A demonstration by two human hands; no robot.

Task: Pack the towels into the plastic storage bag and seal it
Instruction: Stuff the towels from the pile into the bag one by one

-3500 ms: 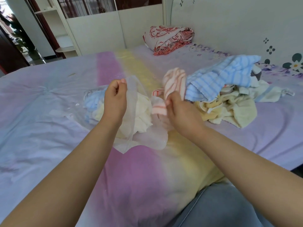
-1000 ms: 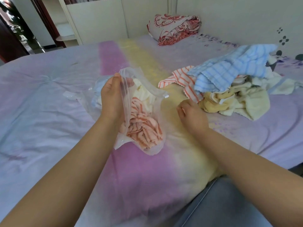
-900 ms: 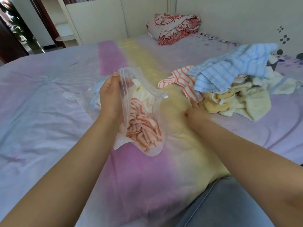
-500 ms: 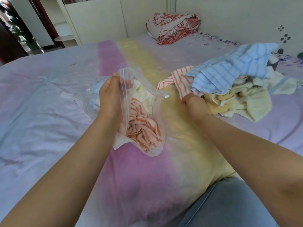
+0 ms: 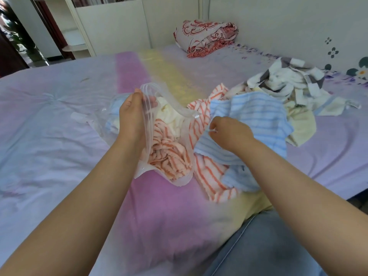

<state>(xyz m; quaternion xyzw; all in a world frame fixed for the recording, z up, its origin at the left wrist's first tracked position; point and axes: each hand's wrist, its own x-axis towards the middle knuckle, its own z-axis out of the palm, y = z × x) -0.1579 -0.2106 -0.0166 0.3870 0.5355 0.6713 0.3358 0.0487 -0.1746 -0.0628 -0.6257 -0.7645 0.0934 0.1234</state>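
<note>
Bed sheet (image 5: 59, 136) in pastel bands: lilac at left, pink stripe, yellow stripe, lilac again at right; creased. Folded red-and-white patterned quilt (image 5: 207, 37) with fringed edge at the far end of the bed, against the wall. White wardrobe (image 5: 111, 24) behind it, open shelves (image 5: 73, 36) at its left side. Pale wall (image 5: 288, 22) on the right carries small dark flower decals (image 5: 333, 52). Green plant (image 5: 14, 28) visible through the doorway, far left. Grey-blue trouser leg (image 5: 258, 251) at bottom edge
</note>
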